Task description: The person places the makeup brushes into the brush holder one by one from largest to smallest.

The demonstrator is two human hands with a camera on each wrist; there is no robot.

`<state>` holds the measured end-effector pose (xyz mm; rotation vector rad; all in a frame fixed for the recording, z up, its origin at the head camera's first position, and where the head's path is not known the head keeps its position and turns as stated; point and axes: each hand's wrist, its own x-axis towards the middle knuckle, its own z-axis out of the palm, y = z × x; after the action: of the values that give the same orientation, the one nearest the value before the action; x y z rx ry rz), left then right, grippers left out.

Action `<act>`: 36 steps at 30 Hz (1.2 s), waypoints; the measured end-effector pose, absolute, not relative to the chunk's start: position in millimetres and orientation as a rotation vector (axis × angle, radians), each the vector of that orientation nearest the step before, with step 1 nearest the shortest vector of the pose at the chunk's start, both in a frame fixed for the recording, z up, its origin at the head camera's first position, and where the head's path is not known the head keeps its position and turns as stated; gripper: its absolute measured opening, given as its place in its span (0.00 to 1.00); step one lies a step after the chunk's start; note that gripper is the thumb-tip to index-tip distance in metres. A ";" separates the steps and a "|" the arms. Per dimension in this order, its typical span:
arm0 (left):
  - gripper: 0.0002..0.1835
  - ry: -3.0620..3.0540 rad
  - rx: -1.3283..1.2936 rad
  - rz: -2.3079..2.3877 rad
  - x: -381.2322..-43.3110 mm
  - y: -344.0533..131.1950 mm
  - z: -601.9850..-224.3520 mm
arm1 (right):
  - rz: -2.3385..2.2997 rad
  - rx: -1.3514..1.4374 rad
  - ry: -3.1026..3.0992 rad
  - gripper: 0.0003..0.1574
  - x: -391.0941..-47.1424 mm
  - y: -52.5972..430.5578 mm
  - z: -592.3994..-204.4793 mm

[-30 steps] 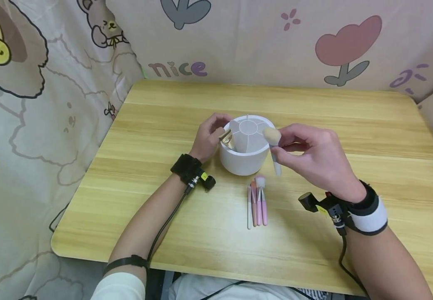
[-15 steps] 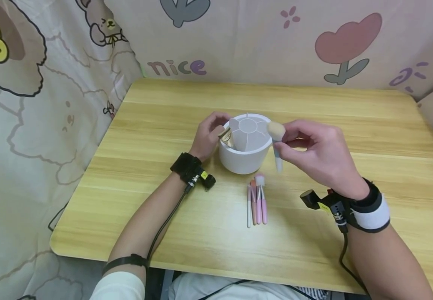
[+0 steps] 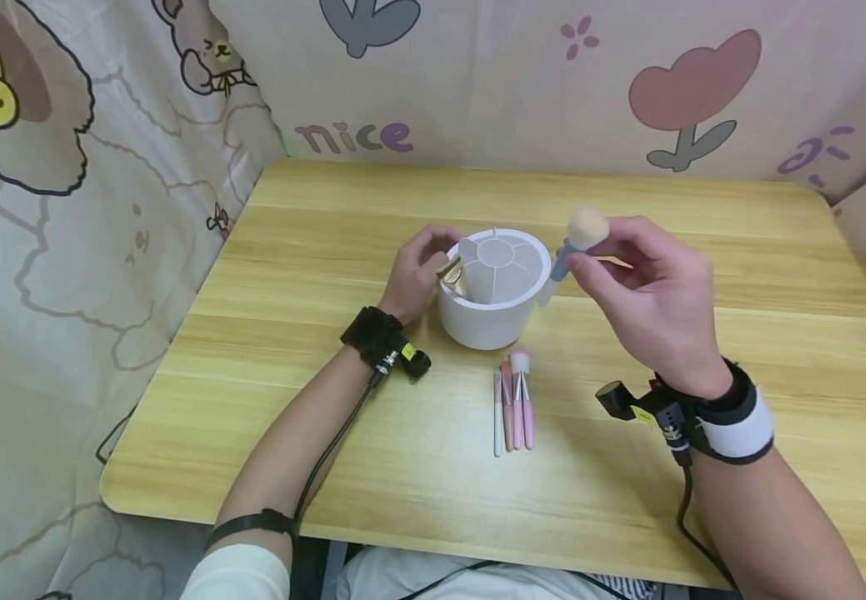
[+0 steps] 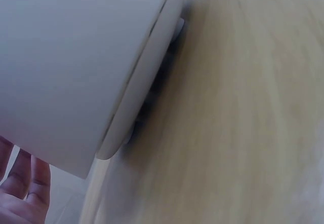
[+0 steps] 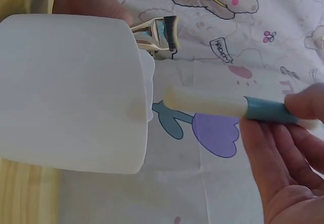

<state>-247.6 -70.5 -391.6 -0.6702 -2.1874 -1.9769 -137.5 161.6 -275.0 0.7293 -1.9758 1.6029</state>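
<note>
A white round brush holder (image 3: 488, 321), divided on top into compartments, stands upright on the table. My left hand (image 3: 412, 275) grips its left side; in the left wrist view the fingers (image 4: 38, 183) reach behind its wall. To the right of the holder, my right hand (image 3: 653, 292) pinches a makeup brush (image 3: 586, 229) by its blue middle section. The brush is tilted, its fluffy cream bristles up and its pale handle (image 5: 202, 101) pointing down toward the holder's side. A gold-coloured brush (image 5: 157, 34) leans in the holder's left compartment beside my left hand.
Several slim brushes (image 3: 518, 408), pink and white, lie side by side in front of the holder. The wooden table (image 3: 290, 417) meets a patterned cloth (image 3: 478, 83) at the back and another on the left. Cables run from both wrist cameras.
My right hand has lifted and moved slightly right with the makeup brush, which has gone from nearly upright to tilted. My left hand and the holder have stayed in place.
</note>
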 end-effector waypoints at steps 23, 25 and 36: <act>0.18 -2.214 -0.665 -2.001 -246.5 -71.1 -389.6 | 1.612 0.708 -1.879 0.20 -145.4 149.1 -291.8; 0.18 -2.212 -0.662 -2.000 -246.9 -71.2 -390.4 | 1.595 0.709 -1.901 0.20 -145.7 148.7 -292.7; 0.17 -2.197 -0.674 -1.969 -248.3 -70.4 -392.9 | 1.601 0.714 -1.925 0.20 -147.2 147.0 -298.2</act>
<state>-248.3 -70.4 -392.9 -0.6743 -2.1970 -1.9695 -147.2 147.0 -298.2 0.7144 -1.9253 1.6007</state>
